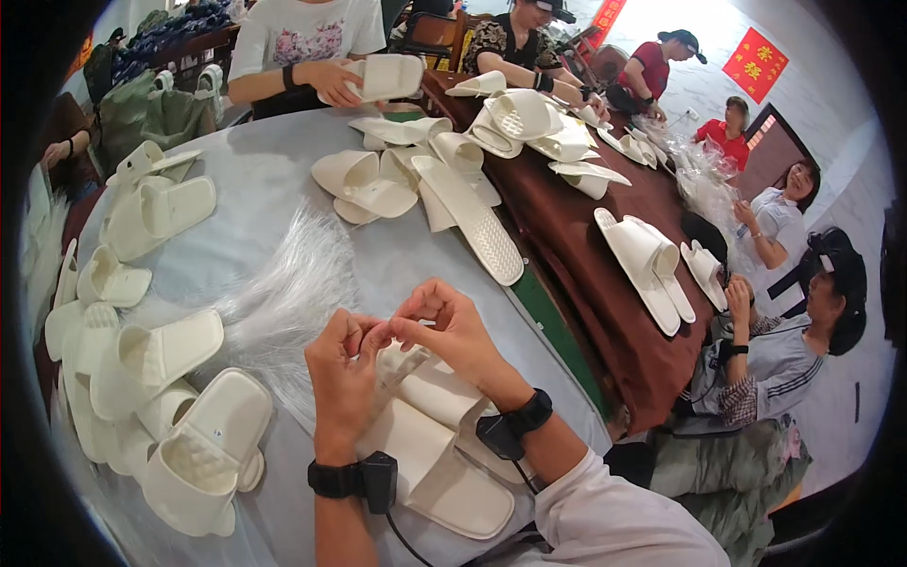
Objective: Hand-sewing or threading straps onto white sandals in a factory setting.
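Observation:
My left hand (342, 369) and my right hand (449, 331) meet above the near part of the table, fingers pinched together. What they pinch, if anything, is too thin or hidden to make out. Just under them lies a pair of cream slippers (463, 491), side by side, partly covered by my hands and wrists. Left of my left hand, a fanned bundle of clear, thin plastic strands (300, 269) spreads over the table.
More cream slippers (203, 449) crowd the grey-covered table's (250, 156) left side. Others are heaped at the far middle, near a single slipper (470, 222). A brown-covered table (567, 250) holds slippers and clear plastic bags (707, 184). Several people work around both tables.

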`<state>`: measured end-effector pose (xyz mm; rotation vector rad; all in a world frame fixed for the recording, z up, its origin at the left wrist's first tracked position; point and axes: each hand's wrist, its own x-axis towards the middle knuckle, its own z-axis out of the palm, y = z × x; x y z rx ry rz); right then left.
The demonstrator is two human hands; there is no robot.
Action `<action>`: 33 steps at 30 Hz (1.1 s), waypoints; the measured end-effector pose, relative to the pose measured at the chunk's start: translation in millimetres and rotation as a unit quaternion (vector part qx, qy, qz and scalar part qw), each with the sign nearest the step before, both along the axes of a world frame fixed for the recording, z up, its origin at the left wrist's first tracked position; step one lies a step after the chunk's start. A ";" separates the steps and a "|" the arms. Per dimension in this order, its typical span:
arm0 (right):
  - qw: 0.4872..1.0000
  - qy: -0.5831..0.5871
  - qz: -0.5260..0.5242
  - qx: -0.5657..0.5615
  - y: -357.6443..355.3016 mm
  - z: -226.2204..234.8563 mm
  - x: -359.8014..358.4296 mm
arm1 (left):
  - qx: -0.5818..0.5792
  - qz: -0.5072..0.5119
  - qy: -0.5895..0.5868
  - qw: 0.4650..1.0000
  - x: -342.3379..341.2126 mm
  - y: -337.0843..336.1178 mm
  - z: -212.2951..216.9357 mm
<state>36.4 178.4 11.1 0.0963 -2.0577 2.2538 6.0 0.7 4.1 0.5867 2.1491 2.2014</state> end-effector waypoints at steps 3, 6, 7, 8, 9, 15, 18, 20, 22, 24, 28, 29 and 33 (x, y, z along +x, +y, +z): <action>0.999 0.011 -0.011 -0.034 4.5 -3.3 3.3 | 0.073 -0.003 -0.018 0.997 0.3 6.9 -3.6; 0.997 0.054 -0.029 -0.052 6.7 -5.3 3.0 | 0.080 -0.012 -0.005 0.997 1.9 10.2 3.5; 0.997 0.049 -0.030 -0.054 6.0 -4.5 3.9 | 0.078 -0.012 -0.010 0.997 2.5 11.0 2.0; 0.997 0.044 -0.034 -0.061 5.1 -2.5 4.2 | 0.096 -0.013 -0.020 0.995 2.6 12.4 -0.6; 0.996 0.043 -0.036 -0.067 2.6 -0.2 1.9 | 0.115 -0.014 -0.026 0.993 -0.1 12.0 -1.7; 0.996 0.041 -0.061 -0.044 -2.3 -6.8 -0.8 | 0.099 -0.024 -0.036 0.994 -1.7 5.9 -5.8; 0.997 0.032 -0.077 -0.008 -5.1 -3.5 0.5 | 0.061 -0.021 0.021 0.998 -3.2 0.7 -7.3; 0.995 0.010 -0.091 -0.031 -5.9 5.2 2.3 | 0.082 -0.023 0.021 0.996 -4.6 7.2 -7.5; 0.996 0.019 -0.090 0.005 5.0 2.1 3.2 | 0.110 -0.046 0.024 0.993 -8.1 12.9 -13.0; 0.996 0.017 -0.082 -0.029 1.4 -1.6 2.0 | 0.098 -0.047 0.039 0.993 -6.5 5.8 -8.4; 0.997 0.014 -0.063 -0.047 -0.1 4.7 3.7 | 0.074 -0.052 0.060 0.994 -6.1 5.8 -4.9; 0.996 0.019 -0.063 -0.058 -0.6 4.1 3.9 | 0.064 -0.054 0.065 0.994 -4.7 5.5 -3.7; 0.998 0.034 -0.044 -0.037 0.3 -9.7 3.2 | 0.030 -0.063 0.036 0.997 -1.6 6.7 -6.8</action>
